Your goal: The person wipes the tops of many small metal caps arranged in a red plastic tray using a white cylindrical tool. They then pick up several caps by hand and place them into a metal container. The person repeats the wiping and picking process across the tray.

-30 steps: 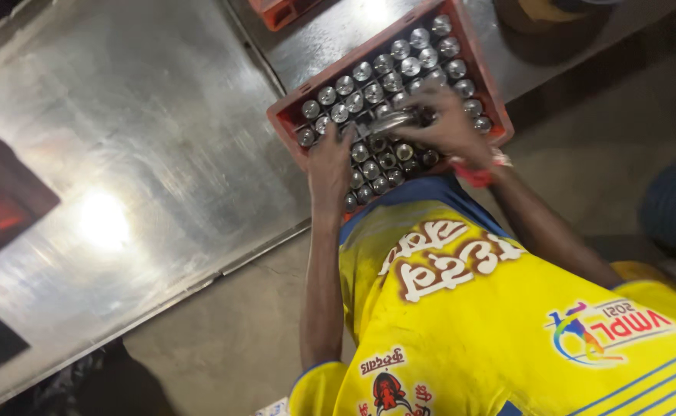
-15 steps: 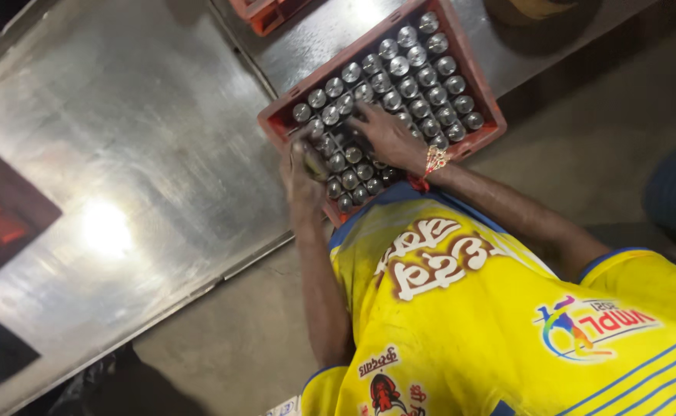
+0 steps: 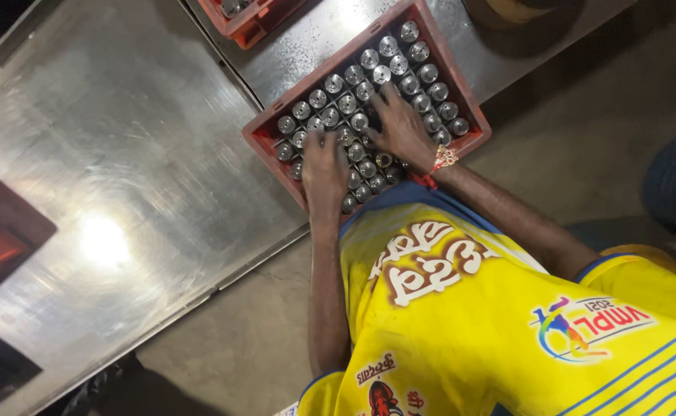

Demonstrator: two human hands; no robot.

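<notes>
Working over a red plastic crate (image 3: 265, 132) full of bottles with silver caps (image 3: 389, 46), the person has both hands down on the bottle tops. The crate sits on the steel table (image 3: 122, 139), at its near edge and close to the person's yellow shirt (image 3: 461, 323).

The left hand (image 3: 324, 166) lies palm-down on the near rows with its fingers close together and their tips among the caps. Whether they pinch a bottle neck I cannot tell. The right hand (image 3: 403, 127), with a red-and-gold thread (image 3: 443, 158) at the wrist, is spread wide over the middle rows, holding nothing that shows.

The step looks like checking or seating the bottles in their cells, row by row. A further move would call for light, even pressure, since the caps stand packed and touching. It would also mean a reach to the far rows, which neither hand covers.

Half a second ago both hands were bunched together at the near left corner of the crate. Since then the right has slid out toward the centre and opened its fingers, and the left has stayed on the near rows.

A second red crate (image 3: 255, 29) stands at the table's far edge.
</notes>
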